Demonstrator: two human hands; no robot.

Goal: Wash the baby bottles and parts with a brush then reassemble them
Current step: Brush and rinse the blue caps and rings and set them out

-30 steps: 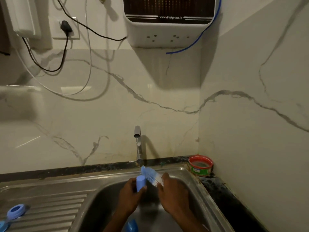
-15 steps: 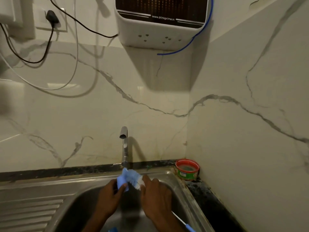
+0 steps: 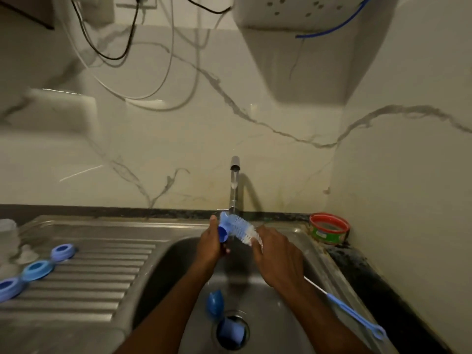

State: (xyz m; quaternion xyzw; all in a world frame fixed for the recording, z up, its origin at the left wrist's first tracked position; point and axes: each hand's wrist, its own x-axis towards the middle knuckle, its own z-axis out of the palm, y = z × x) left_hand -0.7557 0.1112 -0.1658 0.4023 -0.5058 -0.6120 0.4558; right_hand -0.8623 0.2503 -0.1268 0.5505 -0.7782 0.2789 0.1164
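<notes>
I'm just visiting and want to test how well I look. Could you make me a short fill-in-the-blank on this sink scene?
1. The right hand holds a bottle ____.
2. The left hand holds a small blue cap under the running ____.
3. On the ribbed drainboard lie ____ blue rings.
4. The red-rimmed tub stands in the corner to the ____ of the sink.

Missing words: brush; tap; three; right

Brush [image 3: 241, 227] shaft hidden under right hand [image 3: 277, 256]; leftmost ring [image 3: 9, 288] cut by edge.
</notes>
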